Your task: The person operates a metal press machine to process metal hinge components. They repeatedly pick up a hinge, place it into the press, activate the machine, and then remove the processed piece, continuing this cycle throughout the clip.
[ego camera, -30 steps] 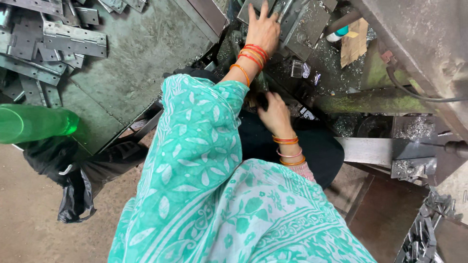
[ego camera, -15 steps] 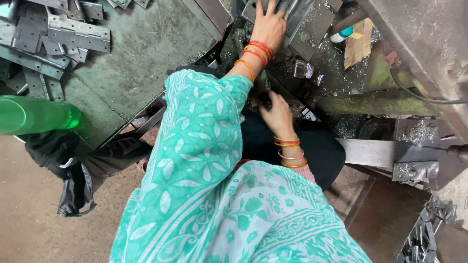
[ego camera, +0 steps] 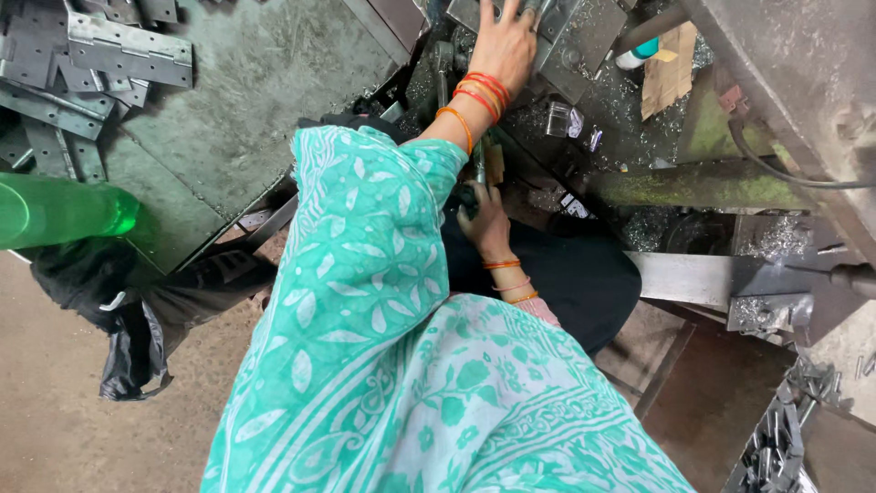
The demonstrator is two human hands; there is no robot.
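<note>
The left hand [ego camera: 505,41] is stretched out to twelve o'clock, fingers spread and pressed flat on a grey metal plate [ego camera: 584,36] at the machine bed — it looks like it is steadying that piece in place. Its fingertips run off the top edge, so how far they reach is cut off. Orange and red bangles [ego camera: 479,94] ring the wrist.

Lower, near centre, the right hand [ego camera: 485,224] is curled closed around something dark beside a thin upright rod [ego camera: 478,162]; what exactly it grips is hidden by the teal patterned sleeve [ego camera: 365,237], possibly a lever or handle.

Over at ten o'clock, a stack of flat steel hinge plates [ego camera: 109,46] lies on the green-grey tabletop [ego camera: 246,82], within arm's reach, likely stock. A green plastic bottle [ego camera: 59,210] sits at nine o'clock, blurred, above a black bag [ego camera: 137,319] on the floor. At two o'clock, metal shavings [ego camera: 630,100] litter the machine, alongside a scrap of cardboard [ego camera: 671,73]. More small metal parts [ego camera: 776,447] show at five o'clock, too dim to identify.
</note>
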